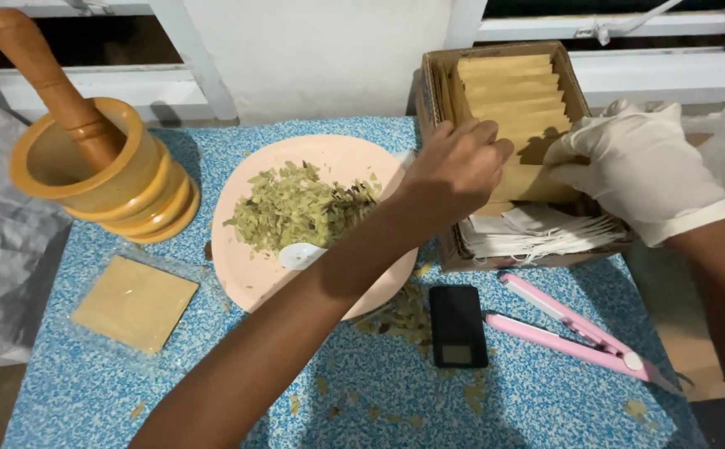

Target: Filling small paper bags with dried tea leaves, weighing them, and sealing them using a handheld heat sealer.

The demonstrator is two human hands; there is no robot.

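Both hands, bare left hand (454,170) and white-gloved right hand (632,166), pinch brown paper envelopes (516,100) stacked toward 12 o'clock in the cardboard box (441,91).

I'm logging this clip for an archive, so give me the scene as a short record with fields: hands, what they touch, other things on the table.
left hand: bare left hand, fingers on the tan paper envelopes
right hand: white-gloved right hand, touching the same stack
container: brown cardboard box, white filter bags at its front
plate: round pink plate with crushed dried green leaves and a white spoon
left side: wooden mortar with pestle
front: small black scale, pink heat sealer
surface: blue speckled table
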